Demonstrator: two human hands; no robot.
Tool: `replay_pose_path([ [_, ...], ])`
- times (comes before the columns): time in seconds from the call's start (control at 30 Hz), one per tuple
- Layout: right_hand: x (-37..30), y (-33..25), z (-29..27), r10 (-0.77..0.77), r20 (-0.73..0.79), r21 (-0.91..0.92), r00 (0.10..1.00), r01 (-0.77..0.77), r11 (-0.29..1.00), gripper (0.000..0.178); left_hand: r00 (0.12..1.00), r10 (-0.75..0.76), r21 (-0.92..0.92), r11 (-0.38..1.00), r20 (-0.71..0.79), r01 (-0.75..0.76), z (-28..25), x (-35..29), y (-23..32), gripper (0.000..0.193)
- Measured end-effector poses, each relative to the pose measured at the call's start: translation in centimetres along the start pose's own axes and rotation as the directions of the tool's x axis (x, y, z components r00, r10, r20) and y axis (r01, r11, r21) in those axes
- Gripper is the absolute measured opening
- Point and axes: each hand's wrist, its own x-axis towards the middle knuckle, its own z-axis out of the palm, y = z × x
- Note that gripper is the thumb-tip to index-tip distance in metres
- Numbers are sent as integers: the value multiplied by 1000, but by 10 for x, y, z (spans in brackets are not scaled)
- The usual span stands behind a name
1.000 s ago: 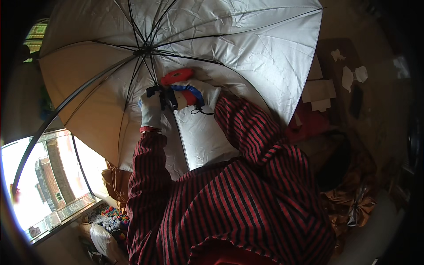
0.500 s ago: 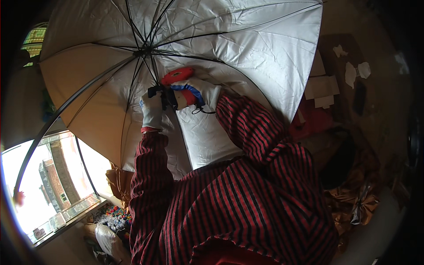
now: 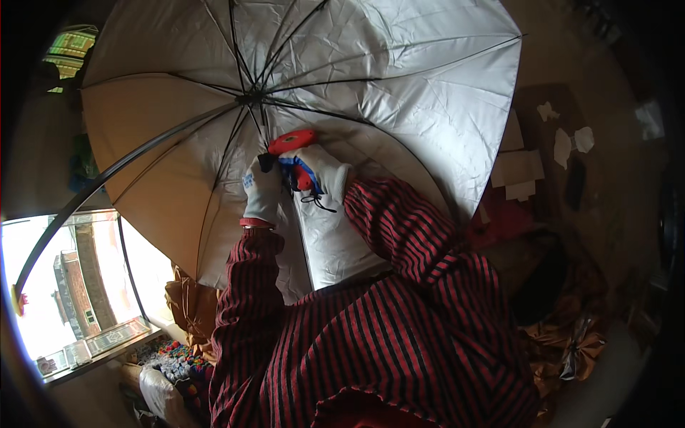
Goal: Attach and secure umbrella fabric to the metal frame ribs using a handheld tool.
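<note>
A large open umbrella (image 3: 399, 107) with a silver lining spreads over my arms, its underside facing me. The black ribs (image 3: 360, 80) meet at a hub (image 3: 252, 98). My right hand (image 3: 322, 170), in a white glove, is closed on a red hand tool with a flat rounded head (image 3: 294, 140). A black cord loop (image 3: 318, 204) hangs below that hand. My left hand (image 3: 262, 191), also in a white glove, is closed beside the tool, at a small black piece (image 3: 267, 162) below the hub. I cannot make out what that piece is.
The dark curved umbrella shaft (image 3: 132, 165) runs from the hub to the lower left, past a bright window (image 3: 93, 278). Brown crumpled wrapping (image 3: 191, 307) lies near the window. Cardboard pieces (image 3: 517, 171) and white scraps (image 3: 574, 144) are at the right.
The umbrella and both hands appear slightly lower and further right in the picture. My right hand's wrist has turned a little, and both hands stay close together by the rib.
</note>
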Motion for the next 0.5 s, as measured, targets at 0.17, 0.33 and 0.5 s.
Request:
replay_pose_path([
  [0.17, -30, -21, -2, 35, 172, 227, 984, -74, 971, 26, 935, 303, 205, 942, -182, -266, -17, 18, -6, 24],
  [0.33, -27, -7, 5, -34, 319, 281, 947, -61, 958, 29, 860, 485, 638, 716, -161, -284, -77, 83, -12, 32],
  [0.5, -21, 8, 4, -403, 378, -65, 834, 458, 887, 35, 931, 344, 594, 777, -122, -209, -106, 98, -27, 31],
])
